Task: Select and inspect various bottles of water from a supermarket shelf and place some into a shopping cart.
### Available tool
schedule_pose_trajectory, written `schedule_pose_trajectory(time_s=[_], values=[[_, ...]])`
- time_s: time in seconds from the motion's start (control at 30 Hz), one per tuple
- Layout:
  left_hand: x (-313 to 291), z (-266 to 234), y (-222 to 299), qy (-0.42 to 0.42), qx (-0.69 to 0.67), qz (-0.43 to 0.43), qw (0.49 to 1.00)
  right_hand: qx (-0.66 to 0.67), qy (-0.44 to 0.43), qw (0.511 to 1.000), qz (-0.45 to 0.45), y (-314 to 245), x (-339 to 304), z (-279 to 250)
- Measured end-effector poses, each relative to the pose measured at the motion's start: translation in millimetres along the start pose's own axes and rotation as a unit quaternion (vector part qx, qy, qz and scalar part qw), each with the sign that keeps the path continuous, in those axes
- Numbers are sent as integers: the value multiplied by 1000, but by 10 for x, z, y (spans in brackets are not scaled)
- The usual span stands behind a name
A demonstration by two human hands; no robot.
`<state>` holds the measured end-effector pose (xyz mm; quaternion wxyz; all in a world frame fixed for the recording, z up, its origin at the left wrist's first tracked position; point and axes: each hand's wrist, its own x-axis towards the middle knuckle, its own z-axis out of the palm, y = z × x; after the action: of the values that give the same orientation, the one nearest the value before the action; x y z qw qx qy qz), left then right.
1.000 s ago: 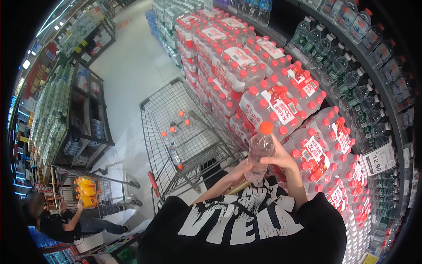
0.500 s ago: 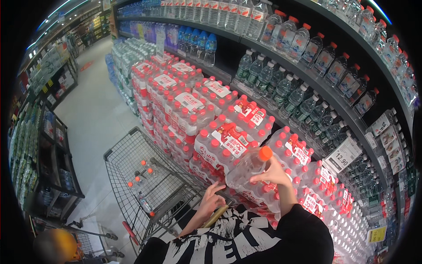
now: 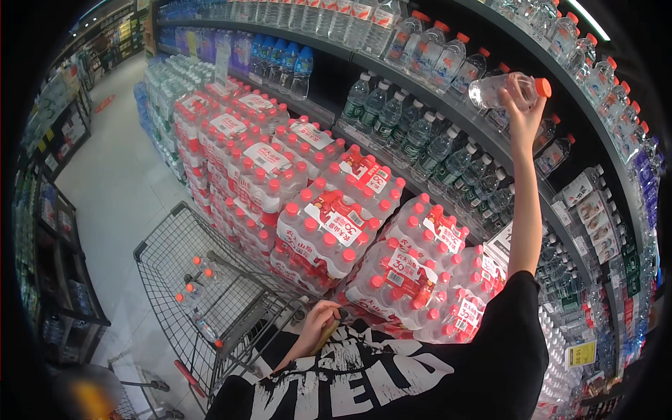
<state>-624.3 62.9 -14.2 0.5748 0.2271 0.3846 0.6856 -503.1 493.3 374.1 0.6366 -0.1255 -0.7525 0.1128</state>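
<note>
My right hand (image 3: 523, 112) is raised to the upper shelf, wrapped round a clear water bottle (image 3: 488, 92) with an orange cap. The bottle lies nearly level, cap to the right, in front of similar orange-capped bottles (image 3: 448, 61). My left hand (image 3: 320, 318) is low in front of my black shirt, its fingers curled in beside a narrow yellowish object (image 3: 327, 336) whose kind I cannot make out. Shrink-wrapped packs of red-capped bottles (image 3: 334, 218) stand stacked beyond that hand. To its left, the wire shopping cart (image 3: 238, 304) holds several loose orange-capped bottles (image 3: 194, 290).
Green-labelled bottles (image 3: 420, 133) line the shelf below the raised hand. A white price sign (image 3: 498, 245) is partly behind my right arm. On the left runs a pale aisle floor (image 3: 119, 175) beside a dark display rack (image 3: 73, 280). A blurred yellow-and-dark shape (image 3: 91, 395) is at lower left.
My right hand has lifted the water bottle from above the packs up and right to the shelf, tipping it level. The left hand's fingers have curled in. The view has shifted rightward.
</note>
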Motion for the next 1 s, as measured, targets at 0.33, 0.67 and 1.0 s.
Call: schedule_pose_trajectory(time_s=[0.33,0.67,1.0], values=[[12,-5,44,22,-13,-3,1000,-212,5,965,155,1023,483,356],[90,-23,127,27,-7,-19,999,-365,-33,912,185,1485,635,559],[87,-89,108,20,19,-2,1000,-379,14,915,137,1772,545,502]])
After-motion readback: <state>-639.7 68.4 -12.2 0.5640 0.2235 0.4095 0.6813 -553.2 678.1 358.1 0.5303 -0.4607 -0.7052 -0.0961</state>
